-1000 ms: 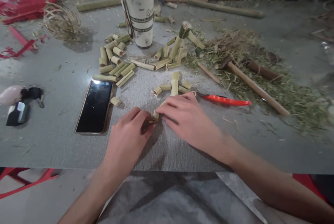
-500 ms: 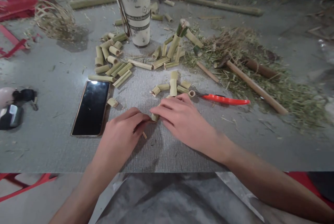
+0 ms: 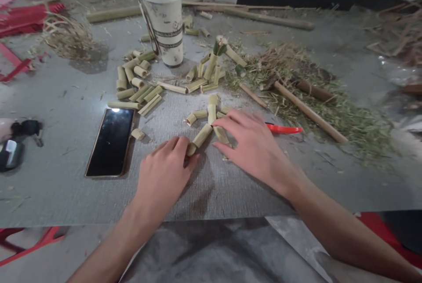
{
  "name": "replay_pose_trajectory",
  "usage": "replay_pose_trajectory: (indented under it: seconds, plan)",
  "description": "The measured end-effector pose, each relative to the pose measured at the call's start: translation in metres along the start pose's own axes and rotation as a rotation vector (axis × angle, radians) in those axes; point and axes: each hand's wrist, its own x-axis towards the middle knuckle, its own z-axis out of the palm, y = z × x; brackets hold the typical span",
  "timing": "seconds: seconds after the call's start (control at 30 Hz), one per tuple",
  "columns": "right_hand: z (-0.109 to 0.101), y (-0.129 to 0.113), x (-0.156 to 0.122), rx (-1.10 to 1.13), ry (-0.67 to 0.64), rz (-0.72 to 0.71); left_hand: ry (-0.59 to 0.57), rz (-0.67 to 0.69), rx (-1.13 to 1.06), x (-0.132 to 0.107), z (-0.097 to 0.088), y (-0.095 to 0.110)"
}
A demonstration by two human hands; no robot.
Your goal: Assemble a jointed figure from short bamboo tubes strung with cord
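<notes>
My left hand (image 3: 165, 171) rests on the grey table (image 3: 66, 195), its fingers curled around the near end of a short green bamboo piece (image 3: 199, 138) that lies slanted on the surface. My right hand (image 3: 253, 144) lies just to the right with fingers spread flat, fingertips touching another short bamboo piece (image 3: 220, 134). Beyond them sits a small cluster of cut bamboo pieces (image 3: 206, 114). A red-handled cutter (image 3: 284, 129) pokes out from behind my right hand.
A black phone (image 3: 110, 141) lies left of my hands. A white tumbler (image 3: 162, 15) stands at the back among several cut pieces (image 3: 138, 85). Long bamboo sticks (image 3: 308, 111) and green shavings (image 3: 329, 107) cover the right. Keys (image 3: 16, 138) lie at the far left.
My right hand has lifted off the piece and slid right, fingers spreading, uncovering two bamboo pieces. My left hand keeps its hold on the piece's end. The view has shifted a little.
</notes>
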Motion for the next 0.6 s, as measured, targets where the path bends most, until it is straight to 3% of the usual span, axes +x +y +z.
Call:
replay_pose_trajectory:
  seconds: [0.23, 0.4, 0.6]
  plan:
    - [0.013, -0.002, -0.002, -0.143, -0.015, 0.032, -0.116, 0.004, -0.118, -0.003, -0.009, -0.007]
    - [0.016, -0.004, -0.004, -0.179, 0.021, 0.020, -0.127, 0.030, -0.169, -0.006, -0.007, -0.010]
    - [0.009, -0.016, 0.000, -0.066, -0.047, -0.225, -0.087, 0.059, -0.209, -0.010, -0.003, -0.014]
